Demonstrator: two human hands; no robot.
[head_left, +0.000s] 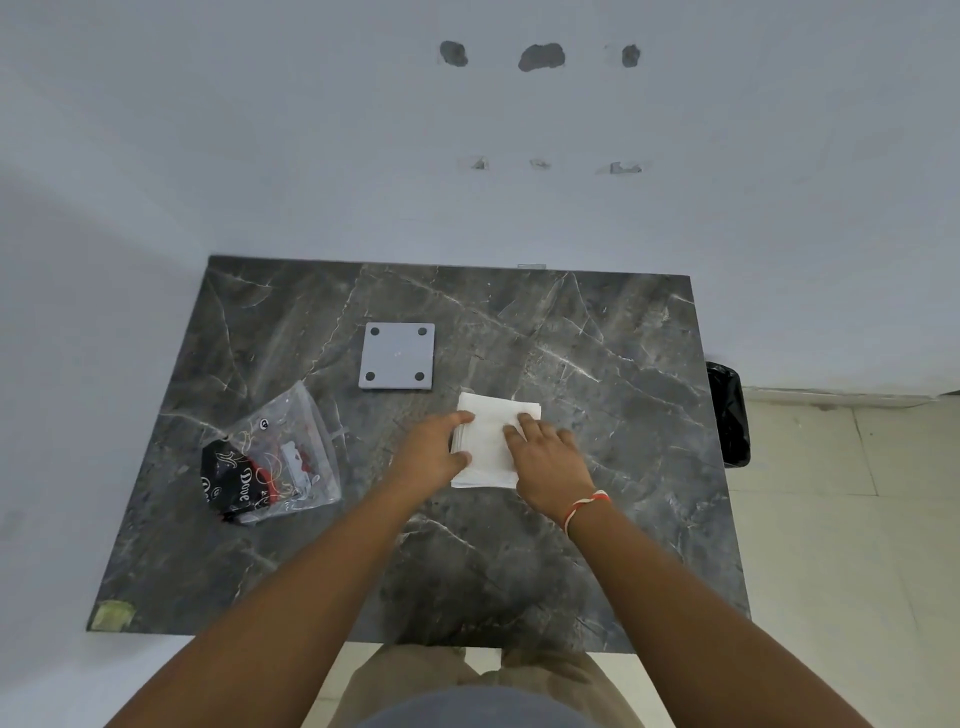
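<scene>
Both forearms are reaching in from 6 o'clock over the dark marble table (519, 571). Left hand (434, 447) is gripping the left edge of the white napkin stack (488, 441), thumb and fingers curled round it. Right hand (545, 462) is pressing flat on top, fingers straight. Stack is lying near table centre. Plastic bag (275, 457) is sitting at its 9 o'clock, grey square plate (397, 356) at 11, both apart.

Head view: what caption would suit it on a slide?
Left hand grips the edge of a napkin stack, right hand rests on top, on a marble table near a grey plate.
</scene>
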